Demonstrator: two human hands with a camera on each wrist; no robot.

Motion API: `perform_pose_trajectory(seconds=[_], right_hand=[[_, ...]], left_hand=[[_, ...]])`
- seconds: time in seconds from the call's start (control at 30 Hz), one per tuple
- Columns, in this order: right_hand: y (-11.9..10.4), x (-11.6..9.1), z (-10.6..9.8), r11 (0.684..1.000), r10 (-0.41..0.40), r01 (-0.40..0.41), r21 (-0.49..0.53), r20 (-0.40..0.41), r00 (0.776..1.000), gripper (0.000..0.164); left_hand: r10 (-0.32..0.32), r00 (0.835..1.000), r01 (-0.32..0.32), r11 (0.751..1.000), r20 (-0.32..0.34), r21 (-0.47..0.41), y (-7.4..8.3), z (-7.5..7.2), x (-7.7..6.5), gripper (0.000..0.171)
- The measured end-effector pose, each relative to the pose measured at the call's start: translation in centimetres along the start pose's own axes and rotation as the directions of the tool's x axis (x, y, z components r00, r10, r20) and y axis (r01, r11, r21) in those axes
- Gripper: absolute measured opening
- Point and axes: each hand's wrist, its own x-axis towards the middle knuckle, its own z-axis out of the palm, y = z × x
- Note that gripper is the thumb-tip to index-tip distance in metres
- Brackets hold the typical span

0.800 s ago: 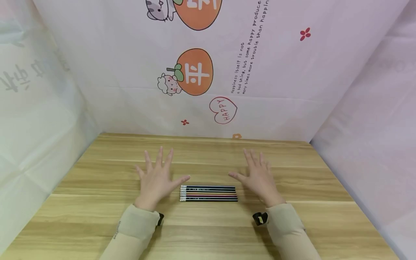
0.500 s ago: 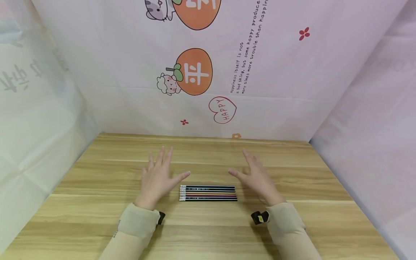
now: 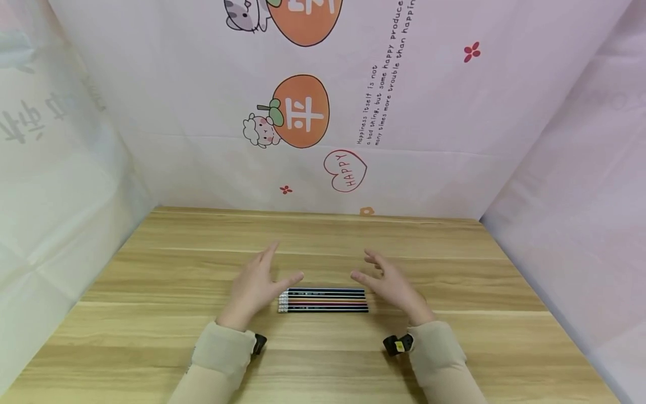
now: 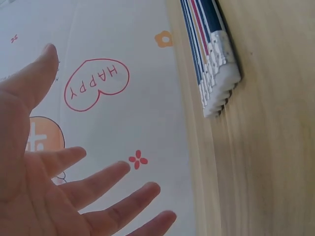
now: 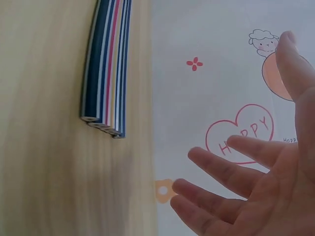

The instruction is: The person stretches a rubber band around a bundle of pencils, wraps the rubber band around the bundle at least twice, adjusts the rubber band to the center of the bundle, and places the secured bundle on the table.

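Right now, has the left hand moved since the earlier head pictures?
Yes, rightward in the head view: the left hand has come closer to the unmoved eraser-tipped pencils.

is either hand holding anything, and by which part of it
Nothing is held: the left hand and right hand are apart from the pencils on the table.

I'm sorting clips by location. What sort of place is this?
Probably a screened-off tabletop work area, perhaps for filming: white sheets enclose the wooden table at the back and both sides, and a row of pencils lies on it.
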Motion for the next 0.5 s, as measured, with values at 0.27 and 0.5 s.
perform_pose_trajectory(seconds=[0.27,0.5], right_hand=[[0.4,-0.2,0.7,0.999,-0.033,0.032,0.030,0.025,0.999,0.078],[0.6,-0.1,1.2,0.999,-0.037,0.035,0.037,0.047,0.998,0.077]], left_hand=[[0.002,0.998,0.005,0.996,0.066,-0.094,-0.1,0.7,0.0,0.108],[0.013,0.992,0.002,0.992,0.125,-0.125,-0.2,1.8,0.0,0.110]])
